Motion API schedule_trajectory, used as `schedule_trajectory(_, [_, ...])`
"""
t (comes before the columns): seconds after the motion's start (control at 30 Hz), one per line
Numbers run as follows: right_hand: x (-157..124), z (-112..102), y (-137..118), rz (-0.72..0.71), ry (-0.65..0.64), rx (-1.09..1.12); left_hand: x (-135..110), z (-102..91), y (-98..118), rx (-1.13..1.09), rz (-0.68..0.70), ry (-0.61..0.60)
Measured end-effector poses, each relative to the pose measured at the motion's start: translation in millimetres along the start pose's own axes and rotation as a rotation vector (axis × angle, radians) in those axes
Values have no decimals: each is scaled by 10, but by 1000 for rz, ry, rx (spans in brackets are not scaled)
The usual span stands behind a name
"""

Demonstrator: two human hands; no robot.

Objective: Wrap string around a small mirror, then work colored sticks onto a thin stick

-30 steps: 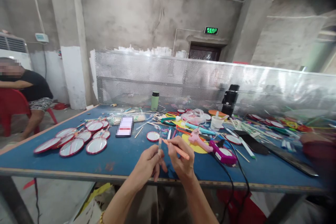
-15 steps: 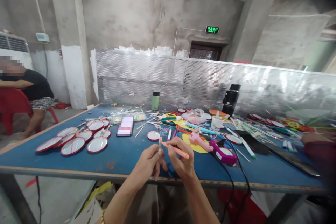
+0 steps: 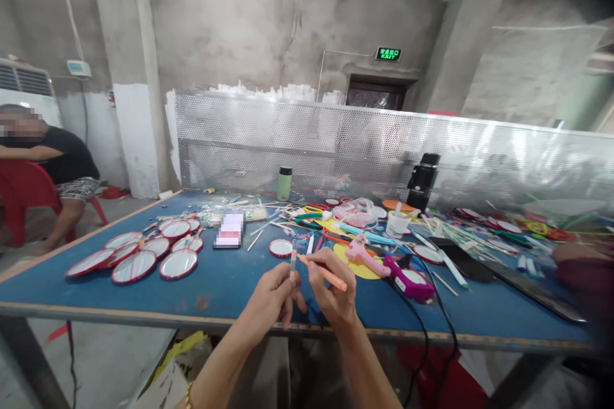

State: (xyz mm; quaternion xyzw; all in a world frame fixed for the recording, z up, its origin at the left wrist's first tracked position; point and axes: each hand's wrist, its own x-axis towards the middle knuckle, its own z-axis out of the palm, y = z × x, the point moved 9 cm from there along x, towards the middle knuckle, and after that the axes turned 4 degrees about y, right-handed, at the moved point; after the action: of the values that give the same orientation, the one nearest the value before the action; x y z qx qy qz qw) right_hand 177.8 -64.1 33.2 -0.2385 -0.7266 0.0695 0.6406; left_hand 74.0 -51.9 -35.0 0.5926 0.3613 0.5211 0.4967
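Above the table's front edge, my left hand (image 3: 277, 291) is closed on a thin flat stick (image 3: 293, 263), held upright, with pale and orange sections. My right hand (image 3: 332, 284) grips an orange marker (image 3: 332, 277) like a pen, its tip pointing left at the stick. Whether the tip touches the stick is too small to tell. Just beyond the hands lies a round red-rimmed disc (image 3: 281, 247) with a pale face. A white marker (image 3: 310, 244) lies to the right of that disc.
Several red-rimmed discs (image 3: 178, 264) are heaped at left, near a phone (image 3: 230, 230). A pink glue gun (image 3: 365, 255), a purple device (image 3: 411, 279) and black cables lie at right. Behind stand a green bottle (image 3: 284, 183) and a white cup (image 3: 396, 225). A person (image 3: 62, 153) sits far left.
My right hand has shifted very slightly to the right with the orange marker. My left hand and the stick stay almost where they were.
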Motion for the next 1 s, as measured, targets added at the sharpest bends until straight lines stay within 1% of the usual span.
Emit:
schedule_trajectory(0.2, [9, -8, 12, 6, -34, -28, 11, -23, -44, -25, 20, 0])
schedule_trajectory(0.27, [49, -36, 56, 39, -31, -26, 19, -29, -74, -39, 12, 7])
schedule_trajectory(0.37, [160, -63, 165, 127, -33, 39, 46, -49, -116, -56, 8, 35])
schedule_trajectory(0.5, [307, -35, 292, 243, -48, 210, 94, -112, -157, -70, -4, 107])
schedule_trajectory(0.57, [322, -42, 375, 321, -8, 293, 104, -132, -164, -84, -26, 135])
schedule_trajectory(0.67, [257, -78, 496, 417, 75, 360, 91, -156, -127, -92, -35, 182])
schedule_trajectory(0.83, [159, -100, 523, 441, 83, 374, 63, -155, -84, -88, -36, 224])
schedule_trajectory(1.0, [157, -95, 497, 435, 79, 371, 84, -144, -116, -70, -34, 201])
